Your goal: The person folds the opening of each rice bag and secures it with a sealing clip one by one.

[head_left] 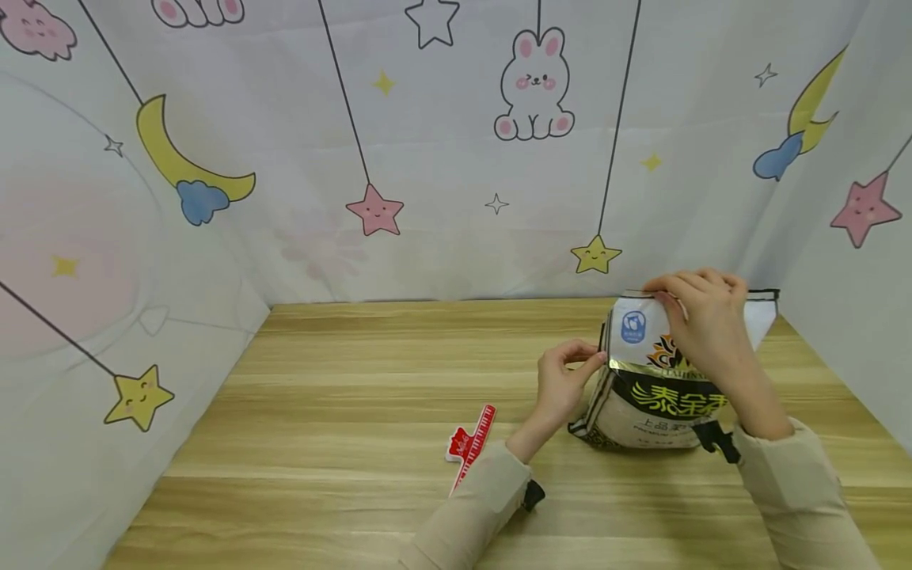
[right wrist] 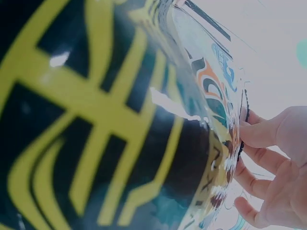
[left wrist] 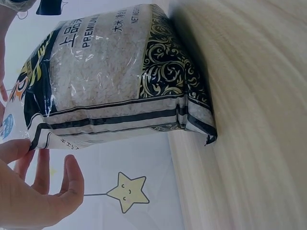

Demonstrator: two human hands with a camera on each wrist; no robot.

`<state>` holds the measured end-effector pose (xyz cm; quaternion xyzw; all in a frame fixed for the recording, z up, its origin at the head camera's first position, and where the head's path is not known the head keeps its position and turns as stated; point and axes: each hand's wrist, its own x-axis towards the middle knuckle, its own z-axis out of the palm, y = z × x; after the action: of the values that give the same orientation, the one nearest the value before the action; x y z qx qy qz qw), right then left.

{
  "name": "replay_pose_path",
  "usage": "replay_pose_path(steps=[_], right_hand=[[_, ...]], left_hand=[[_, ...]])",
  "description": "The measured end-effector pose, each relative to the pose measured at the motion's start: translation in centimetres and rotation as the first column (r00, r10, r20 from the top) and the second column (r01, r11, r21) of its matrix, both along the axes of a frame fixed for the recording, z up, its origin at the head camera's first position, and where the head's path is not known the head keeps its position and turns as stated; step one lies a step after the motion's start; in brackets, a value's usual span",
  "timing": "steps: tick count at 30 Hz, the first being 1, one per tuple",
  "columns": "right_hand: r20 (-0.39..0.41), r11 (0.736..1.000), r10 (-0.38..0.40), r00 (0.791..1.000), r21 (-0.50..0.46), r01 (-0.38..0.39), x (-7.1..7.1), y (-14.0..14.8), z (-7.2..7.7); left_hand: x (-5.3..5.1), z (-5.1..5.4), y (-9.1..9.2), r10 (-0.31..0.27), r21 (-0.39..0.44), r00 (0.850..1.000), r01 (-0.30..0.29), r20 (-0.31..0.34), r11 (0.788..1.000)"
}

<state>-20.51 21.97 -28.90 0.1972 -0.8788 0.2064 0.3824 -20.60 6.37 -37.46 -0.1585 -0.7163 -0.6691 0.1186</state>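
A person's left hand [head_left: 566, 384] pinches thumb to fingertips toward the right side of the desk [head_left: 342, 380], its outer fingers [left wrist: 73, 177] curving loosely away in the left wrist view. Raised higher, nearer the desk's far right corner, the right hand [head_left: 708, 324] turns its back to the head camera, fingers arched together, thumb opposed beneath them. Both forearms slant inward in beige sleeves [head_left: 801, 495], wrists bare beyond the cuffs.

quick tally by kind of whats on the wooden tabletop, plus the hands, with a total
rice bag: 1
red-and-white clip: 1
hands: 2 (left hand and right hand, both gripping the bag)
total: 4
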Motion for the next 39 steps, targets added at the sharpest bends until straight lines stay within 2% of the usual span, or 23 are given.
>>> replay_pose_path(steps=[5,9,11,14,16,18,21,23,27,31,39], right_hand=[[-0.012,1.000,-0.002,1.000,-0.008,0.002,-0.1,0.0,0.0],[-0.020,1.000,-0.006,1.000,-0.010,0.006,-0.1,0.1,0.0],[-0.021,1.000,-0.008,1.000,-0.012,0.007,-0.1,0.1,0.0],[-0.024,1.000,-0.006,1.000,-0.017,0.005,-0.1,0.2,0.1],[-0.026,1.000,-0.004,1.000,-0.020,0.003,-0.1,0.2,0.1],[-0.031,1.000,-0.002,1.000,-0.022,0.001,-0.1,0.3,0.0],[-0.041,1.000,0.001,0.999,-0.021,-0.002,-0.1,0.3,-0.1],[-0.049,1.000,0.004,0.999,-0.020,-0.005,-0.1,0.4,-0.1],[-0.054,1.000,0.014,0.998,-0.027,-0.016,-0.2,0.5,-0.1],[-0.056,0.999,0.025,0.998,-0.040,-0.027,-0.3,0.5,-0.1],[-0.053,0.998,0.018,0.998,-0.054,-0.021,-0.3,0.7,-0.2]], left_hand=[[1.2,1.8,-0.6,-0.023,0.002,1.000,0.023,0.005,1.000],[1.5,2.3,-0.7,-0.040,0.004,0.999,0.040,0.013,0.999],[1.5,2.2,-0.7,-0.041,-0.001,0.999,0.041,0.011,0.999],[0.6,1.0,-0.3,-0.039,-0.001,0.999,0.039,0.001,0.999],[0.5,0.9,-0.3,-0.036,-0.003,0.999,0.036,-0.005,0.999],[0.5,0.9,-0.3,-0.028,-0.012,0.999,0.028,-0.017,1.000],[1.3,2.0,-0.6,-0.029,-0.005,1.000,0.029,-0.004,1.000],[1.2,1.9,-0.5,-0.035,0.012,0.999,0.035,0.010,0.999],[0.3,0.7,-0.3,-0.058,0.050,0.998,0.056,0.037,0.997],[-0.8,-0.7,0.0,-0.061,0.054,0.997,0.058,0.050,0.997],[-1.0,-1.1,0.1,-0.047,0.030,0.999,0.047,0.024,0.998]])
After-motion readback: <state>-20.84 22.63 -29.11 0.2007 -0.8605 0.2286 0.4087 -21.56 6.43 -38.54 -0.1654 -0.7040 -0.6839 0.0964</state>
